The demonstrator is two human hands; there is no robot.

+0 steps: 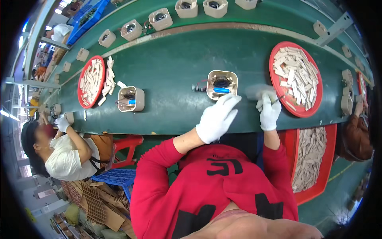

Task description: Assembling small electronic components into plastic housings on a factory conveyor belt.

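I've the green table [167,79] across my view. Red tray [297,113] of pale strips [296,77]: right side, just in from near edge. My L hand [217,119]: part-open, thumb spread, no grip visible. R hand [269,114]: curled round a thin dark-tipped tool [280,98], type blurred. Open beige case [223,73]: btwn table's near & far edges, L fingertips at its near-right corner. Blue cylinder [221,90] inside, by near wall.
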